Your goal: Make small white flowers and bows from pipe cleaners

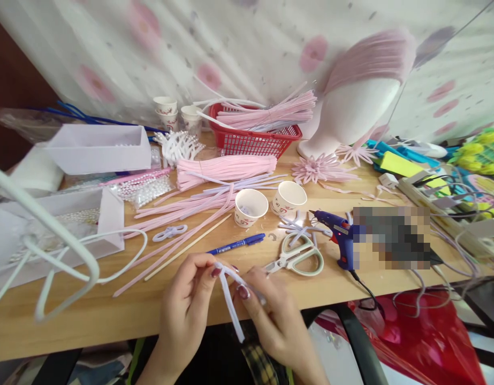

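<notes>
A pale lilac pipe cleaner (231, 306) is bent between my two hands, one end hanging down toward my lap. My left hand (188, 299) pinches its upper bend between thumb and fingertips. Thumb and fingers of my right hand (273, 310) are closed on another stretch of it, a little lower and to the right. Just beyond my hands lie a blue pen (238, 244) and white-handled scissors (297, 259). A small looped lilac piece (169, 232) rests on the table to the left.
A blue glue gun (339, 238) stands at the right, its cord running off the edge. Paper cups (251, 207), pink pipe cleaners (226, 170) and a red basket (255, 140) fill the middle. White boxes (100, 149) and a white wire frame (70, 230) are leftward; a mannequin head (351, 107) stands behind.
</notes>
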`<state>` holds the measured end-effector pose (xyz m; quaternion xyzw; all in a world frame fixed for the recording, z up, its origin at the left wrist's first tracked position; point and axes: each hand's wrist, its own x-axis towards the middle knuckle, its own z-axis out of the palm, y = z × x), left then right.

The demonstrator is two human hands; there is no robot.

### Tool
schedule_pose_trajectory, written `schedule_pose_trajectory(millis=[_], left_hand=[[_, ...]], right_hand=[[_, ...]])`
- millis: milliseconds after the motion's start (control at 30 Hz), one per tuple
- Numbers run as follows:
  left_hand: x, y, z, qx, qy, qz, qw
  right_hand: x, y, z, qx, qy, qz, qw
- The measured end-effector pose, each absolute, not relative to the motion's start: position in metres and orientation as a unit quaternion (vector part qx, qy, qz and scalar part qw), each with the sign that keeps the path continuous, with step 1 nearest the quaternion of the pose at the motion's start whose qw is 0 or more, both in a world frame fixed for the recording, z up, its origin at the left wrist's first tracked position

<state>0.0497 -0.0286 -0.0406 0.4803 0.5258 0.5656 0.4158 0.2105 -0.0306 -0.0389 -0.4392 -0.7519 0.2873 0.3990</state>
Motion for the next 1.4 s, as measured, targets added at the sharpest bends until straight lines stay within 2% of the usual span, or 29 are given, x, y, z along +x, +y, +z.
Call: schedule_pose_trajectory(millis=[133, 267, 400, 500, 600, 700, 867, 1000, 1167, 1400], left_hand=[[0.039, -0.029, -0.041, 0.56, 0.533, 0.556, 0.306], [0.037, -0.023, -0.041, 0.671, 0.487, 0.524, 0.195], [0.038, -0.023, -0.038, 0.715, 0.45, 0.514, 0.152], [0.032, -0.027, -0.036, 0.723, 0.428, 0.493, 0.225], [0.022, -0.029, -0.037, 0.7, 0.4, 0.471, 0.359], [0.018, -0.026, -0.04, 0.654, 0.404, 0.472, 0.432], [0.023, -0.02, -0.046, 0.582, 0.454, 0.496, 0.457], [0.025, -0.021, -0.048, 0.557, 0.425, 0.511, 0.498], [0.032, -0.024, -0.049, 0.545, 0.433, 0.581, 0.421], [0.045, -0.021, -0.045, 0.43, 0.471, 0.647, 0.417]], right_hand=[[0.232, -0.034, -0.021, -0.482, -0.729, 0.22, 0.433], [0.221, -0.032, -0.011, -0.46, -0.799, 0.147, 0.359], [0.203, -0.031, -0.016, -0.452, -0.831, 0.166, 0.278], [0.203, -0.034, -0.021, -0.446, -0.825, 0.229, 0.261], [0.208, -0.034, -0.022, -0.383, -0.814, 0.307, 0.309], [0.209, -0.03, -0.023, -0.365, -0.785, 0.35, 0.359], [0.211, -0.023, -0.026, -0.414, -0.75, 0.336, 0.393], [0.21, -0.022, -0.027, -0.411, -0.762, 0.296, 0.403], [0.201, -0.026, -0.027, -0.4, -0.76, 0.319, 0.4], [0.189, -0.034, -0.029, -0.408, -0.727, 0.392, 0.39]])
